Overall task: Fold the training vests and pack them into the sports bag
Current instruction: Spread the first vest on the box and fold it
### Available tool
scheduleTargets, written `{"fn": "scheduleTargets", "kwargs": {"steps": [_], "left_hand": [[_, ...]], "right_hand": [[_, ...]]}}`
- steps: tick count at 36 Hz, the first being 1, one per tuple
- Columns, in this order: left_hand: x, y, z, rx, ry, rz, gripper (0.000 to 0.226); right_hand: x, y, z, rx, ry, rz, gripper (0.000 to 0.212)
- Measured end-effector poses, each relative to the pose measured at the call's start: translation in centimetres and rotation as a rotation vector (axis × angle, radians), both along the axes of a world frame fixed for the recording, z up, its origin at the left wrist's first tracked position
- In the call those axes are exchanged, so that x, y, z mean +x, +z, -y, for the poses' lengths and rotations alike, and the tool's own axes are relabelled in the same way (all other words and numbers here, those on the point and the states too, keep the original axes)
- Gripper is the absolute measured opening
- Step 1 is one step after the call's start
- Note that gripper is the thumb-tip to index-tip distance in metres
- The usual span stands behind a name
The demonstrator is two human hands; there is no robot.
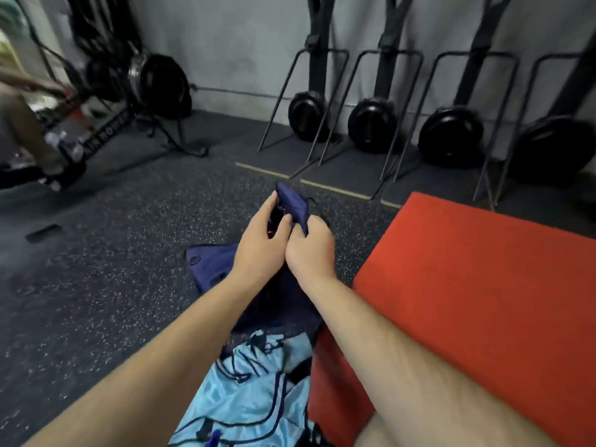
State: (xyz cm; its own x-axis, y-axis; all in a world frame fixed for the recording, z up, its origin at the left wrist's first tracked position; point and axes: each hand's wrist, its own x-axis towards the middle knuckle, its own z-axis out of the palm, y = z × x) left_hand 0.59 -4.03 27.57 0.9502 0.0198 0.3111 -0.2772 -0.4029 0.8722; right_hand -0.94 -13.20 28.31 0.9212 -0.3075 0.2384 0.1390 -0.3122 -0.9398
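Fingers [265,208] of left hand [258,243] and right hand [311,245] pinching sports bag [292,203], contents hidden, light-blue vest [258,382] nearby

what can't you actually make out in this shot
Head view only.
1. navy fabric: the left hand and right hand grip it and cover its lower part; whether it belongs to the bag, cannot tell.
2. navy bag on the floor: both forearms cross it, its opening hidden.
3. light blue vest: cut off by the bottom edge, print blurred.
4. person at the left edge: blurred, cut off.
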Motion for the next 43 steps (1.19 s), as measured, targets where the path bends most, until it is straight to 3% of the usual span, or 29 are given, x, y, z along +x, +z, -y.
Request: {"fn": "scheduleTargets", "kwargs": {"steps": [3,7,10,16,19,26,29,32,34,37,40,43], "left_hand": [[-1.3,4.8,2.7,-0.026,-0.042,0.108,0.056],[-3.0,9.5,6.8,-0.034,-0.120,0.231,0.059],[-4.4,11.4,10.4,0.022,-0.204,0.322,0.062],[-8.8,11.1,19.3,0.127,-0.454,0.486,0.062],[-9.8,8.4,23.5,0.266,-0.570,0.544,0.060],[-10.8,-0.1,32.2,0.558,-0.741,0.267,0.055],[-11.4,-0.9,35.1,0.503,-0.682,0.187,0.048],[-11.2,-0.4,37.3,0.420,-0.554,0.219,0.033],[-10.7,0.0,37.9,0.457,-0.425,0.203,0.032],[-10.0,0.2,38.3,0.543,-0.281,0.094,0.038],[-9.2,0.3,38.9,0.590,-0.302,-0.094,0.043],[-8.4,0.7,39.3,0.693,-0.356,-0.089,0.038]], "right_hand": [[-1.0,4.4,2.9,0.001,0.011,0.125,0.014],[-3.7,9.9,7.7,-0.002,0.002,0.333,0.035],[-6.0,12.4,12.1,-0.025,0.012,0.387,0.021],[-12.5,11.7,24.5,-0.167,-0.099,0.425,0.022],[-15.9,8.6,30.8,-0.196,-0.197,0.344,0.027],[-23.8,-1.8,41.9,-0.219,-0.300,-0.036,0.039],[-25.7,-2.8,43.8,-0.212,-0.266,-0.158,0.032],[-26.6,-2.5,44.1,-0.195,-0.145,-0.219,0.013],[-26.9,-1.8,43.8,-0.150,-0.067,-0.259,0.017],[-26.2,-0.4,43.3,-0.127,-0.199,-0.205,0.042],[-23.8,2.2,42.8,-0.297,-0.395,0.074,0.038],[-19.8,4.2,42.1,-0.560,-0.331,0.087,0.026]]}}
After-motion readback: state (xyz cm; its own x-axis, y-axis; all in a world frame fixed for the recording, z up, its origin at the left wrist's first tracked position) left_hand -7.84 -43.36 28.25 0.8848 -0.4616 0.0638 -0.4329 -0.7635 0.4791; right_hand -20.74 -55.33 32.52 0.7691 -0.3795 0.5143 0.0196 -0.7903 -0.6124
